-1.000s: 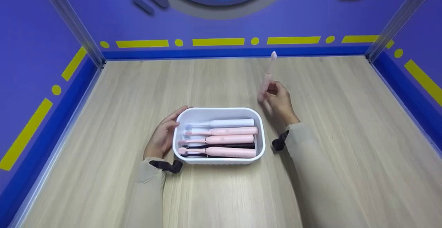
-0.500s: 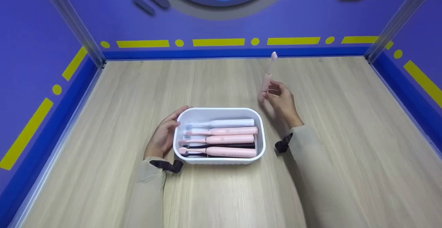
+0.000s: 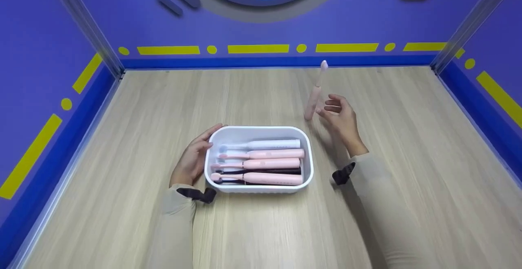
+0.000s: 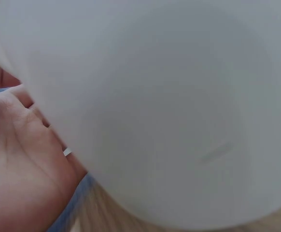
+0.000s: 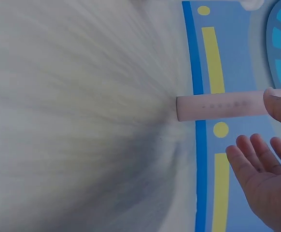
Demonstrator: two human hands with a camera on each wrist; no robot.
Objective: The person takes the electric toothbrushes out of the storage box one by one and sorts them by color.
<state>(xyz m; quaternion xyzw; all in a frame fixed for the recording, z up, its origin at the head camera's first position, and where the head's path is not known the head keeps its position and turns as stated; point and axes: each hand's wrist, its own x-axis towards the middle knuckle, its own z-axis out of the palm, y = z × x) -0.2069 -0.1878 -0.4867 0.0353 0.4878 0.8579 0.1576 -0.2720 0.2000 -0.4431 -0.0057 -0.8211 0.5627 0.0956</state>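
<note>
A pink electric toothbrush [image 3: 313, 102] stands upright on its base on the table, brush head up, behind the right corner of a white plastic box [image 3: 310, 167]. My right hand [image 3: 342, 120] is just right of its handle, fingers spread and slightly bent, holding nothing. In the right wrist view the thumb [image 5: 280, 106] overlaps the handle. My left hand [image 3: 191, 159] holds the box at its left end, thumb at the rim and fingers around the back corner. Inside lie several electric toothbrushes: a white one [image 3: 273, 144], pink ones [image 3: 272, 179] and black ones [image 3: 285, 171] partly hidden beneath.
The wood-grain table [image 3: 163, 102] meets a blue-purple back wall [image 3: 261, 32] with yellow markings. Side walls [image 3: 28, 98] in the same colours stand at left and right. Table surface shows around the box and in front of it.
My right hand has let go of the pink toothbrush and drawn away to the right. The toothbrush stays standing. The left hand and box have hardly moved.
</note>
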